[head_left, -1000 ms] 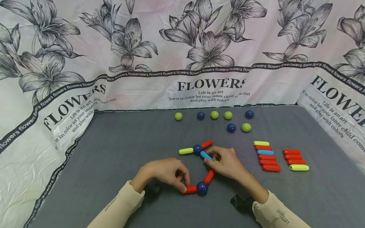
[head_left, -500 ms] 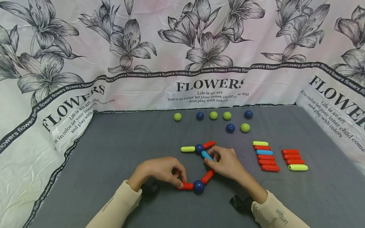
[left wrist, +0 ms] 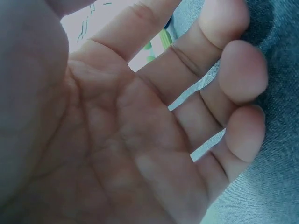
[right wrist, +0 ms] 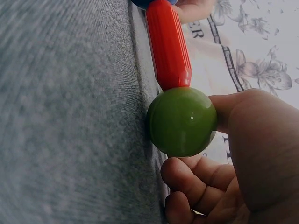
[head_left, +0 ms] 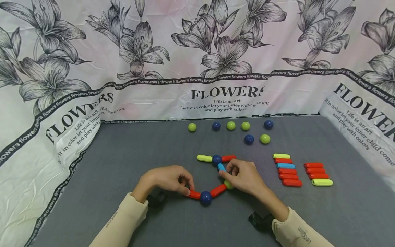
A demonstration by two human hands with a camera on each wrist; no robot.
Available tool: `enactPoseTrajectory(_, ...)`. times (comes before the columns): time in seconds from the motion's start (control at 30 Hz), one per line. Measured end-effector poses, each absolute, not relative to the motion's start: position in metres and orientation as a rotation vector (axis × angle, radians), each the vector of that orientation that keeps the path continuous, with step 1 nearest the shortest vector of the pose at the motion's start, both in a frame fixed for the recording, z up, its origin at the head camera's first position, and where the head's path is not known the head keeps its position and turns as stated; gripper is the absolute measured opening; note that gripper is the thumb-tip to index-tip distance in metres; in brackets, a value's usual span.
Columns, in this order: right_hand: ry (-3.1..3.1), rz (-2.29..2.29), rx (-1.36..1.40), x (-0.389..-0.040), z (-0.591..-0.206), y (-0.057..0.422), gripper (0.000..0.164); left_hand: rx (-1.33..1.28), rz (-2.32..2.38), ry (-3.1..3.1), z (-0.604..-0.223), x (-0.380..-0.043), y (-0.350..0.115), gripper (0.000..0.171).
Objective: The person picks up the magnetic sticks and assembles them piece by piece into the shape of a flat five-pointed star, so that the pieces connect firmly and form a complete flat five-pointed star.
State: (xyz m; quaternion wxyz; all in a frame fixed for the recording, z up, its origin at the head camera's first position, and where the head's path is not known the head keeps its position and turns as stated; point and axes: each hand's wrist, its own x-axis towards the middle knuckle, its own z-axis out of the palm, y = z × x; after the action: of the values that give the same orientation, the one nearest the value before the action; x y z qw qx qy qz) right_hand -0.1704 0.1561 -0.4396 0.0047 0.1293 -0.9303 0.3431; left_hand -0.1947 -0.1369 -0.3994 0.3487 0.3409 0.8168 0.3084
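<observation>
Flower-printed cloth [head_left: 154, 101] is hanging behind a grey tabletop [head_left: 139, 147]. At this step, the person seems to be setting the angles of a partly built figure of rods and balls; the next move is probably calling for a steady hold near the green ball [head_left: 228, 184] while the free end is being guided into line.

Leftmost, the left hand [head_left: 168, 178] is pinching the near red rod [head_left: 194, 195] by its free end, thumb against fingertips. That rod is pointing almost sideways, its right end tipping slightly toward the person and meeting the near blue ball [head_left: 205, 198]. Farther back, the yellow rod [head_left: 205, 158] is pointing left from the upper blue ball [head_left: 217, 160]. The middle red rod [head_left: 218, 190] is slanting right and away, its long axis running from the near blue ball to the green one. The light-blue rod [head_left: 221, 167] is slanting right and nearer from the upper ball, its lower part hidden where the right hand [head_left: 243, 175] is gripping it. The far red rod [head_left: 229, 158] is pointing right. Rightmost, loose rods [head_left: 289, 177] are lying in two columns.
</observation>
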Motion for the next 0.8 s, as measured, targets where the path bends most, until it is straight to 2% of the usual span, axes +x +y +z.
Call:
enactPoseTrajectory(0.27,-2.942,1.007,0.466,-0.17,-0.437,0.157,0.026,0.873,0.788,2.169,-0.4,-0.205,-0.139,0.004)
enactPoseTrajectory(0.5,-2.953,1.019,0.446,-0.171,-0.435,0.157,0.03,0.665,0.955,2.691,-0.412,-0.258,-0.141,0.008)
enactPoseTrajectory(0.67,-2.83,1.076,0.401,-0.174,-0.437,0.155,0.035,0.444,1.146,2.865,-0.424,-0.296,-0.131,0.041)
enactPoseTrajectory(0.8,-2.693,0.987,0.484,-0.184,-0.436,0.153,0.028,0.377,1.207,2.876,-0.43,-0.319,-0.124,0.065)
